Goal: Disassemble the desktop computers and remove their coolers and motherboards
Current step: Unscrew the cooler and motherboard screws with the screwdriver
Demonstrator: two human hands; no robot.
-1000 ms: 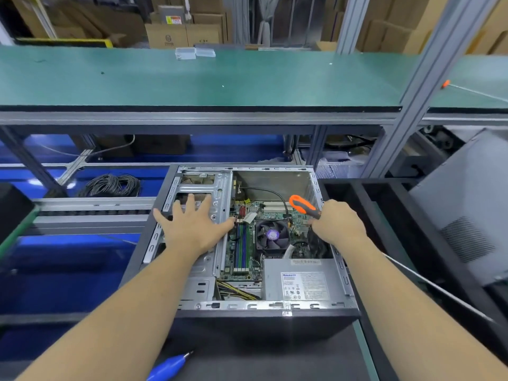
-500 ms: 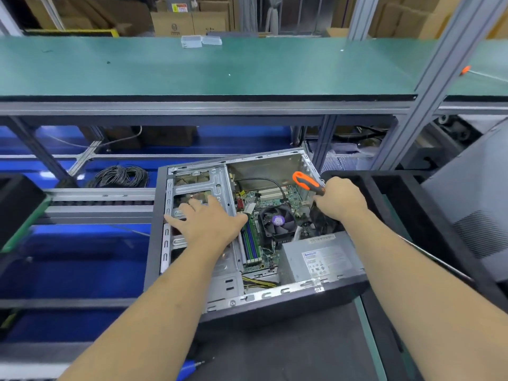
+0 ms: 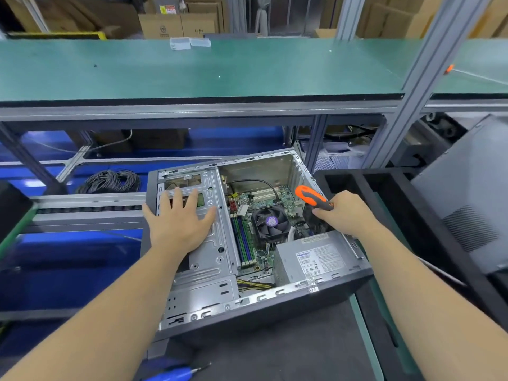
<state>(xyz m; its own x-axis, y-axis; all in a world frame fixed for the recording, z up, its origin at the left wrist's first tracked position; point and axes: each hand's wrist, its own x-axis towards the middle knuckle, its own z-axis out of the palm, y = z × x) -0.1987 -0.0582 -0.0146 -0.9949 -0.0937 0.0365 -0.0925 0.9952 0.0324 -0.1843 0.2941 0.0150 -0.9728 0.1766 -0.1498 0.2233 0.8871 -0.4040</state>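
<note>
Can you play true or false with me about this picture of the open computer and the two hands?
1. The left hand lies flat on the metal plate inside the computer case. True.
2. The right hand holds a blue tool. False: it grips an orange and black screwdriver.
3. The fan has already been taken out. False: it sits on the green board in the case.
4. A grey box with a label sits in the case corner nearest the right arm. True.
5. The long green shelf is behind the case. True.
</note>
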